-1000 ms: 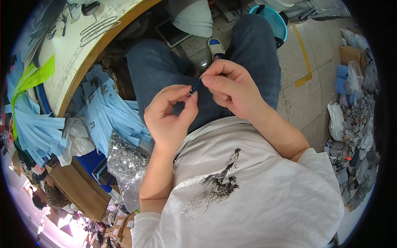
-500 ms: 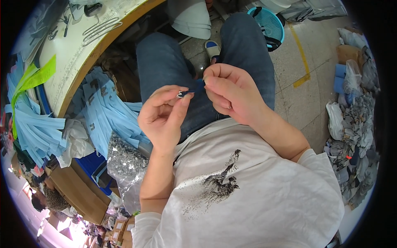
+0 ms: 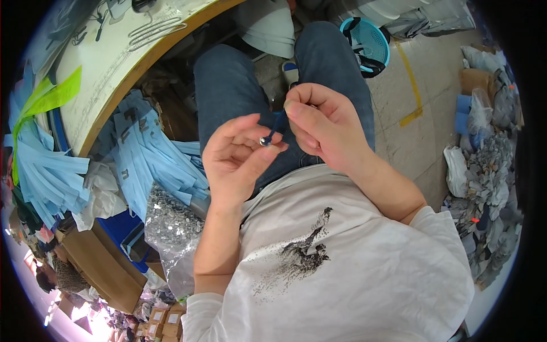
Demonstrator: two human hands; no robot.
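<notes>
Over my lap, a narrow dark blue cord [image 3: 277,126] runs slanting between my two hands. At its lower end sits a small shiny silver metal piece [image 3: 264,141], whose exact kind is too small to tell. My left hand [image 3: 231,157] holds this piece between thumb and curled fingers, its index finger lifted away. With thumb and index finger pinched, my right hand [image 3: 325,122] grips the cord's upper end; the other fingers are curled in. The part of the cord inside the right hand is hidden.
At the left stands a curved-edge table [image 3: 108,62] with bent metal wire [image 3: 156,33]. Light blue fabric strips [image 3: 139,154] hang below it, beside a clear bag of silvery bits [image 3: 171,222]. A turquoise basket [image 3: 370,43] stands ahead right; grey scraps [image 3: 493,188] are heaped at the right.
My left hand has shifted slightly right and down, its index finger lifting off the metal piece. More of the blue cord now shows between the hands. The right hand has barely moved.
</notes>
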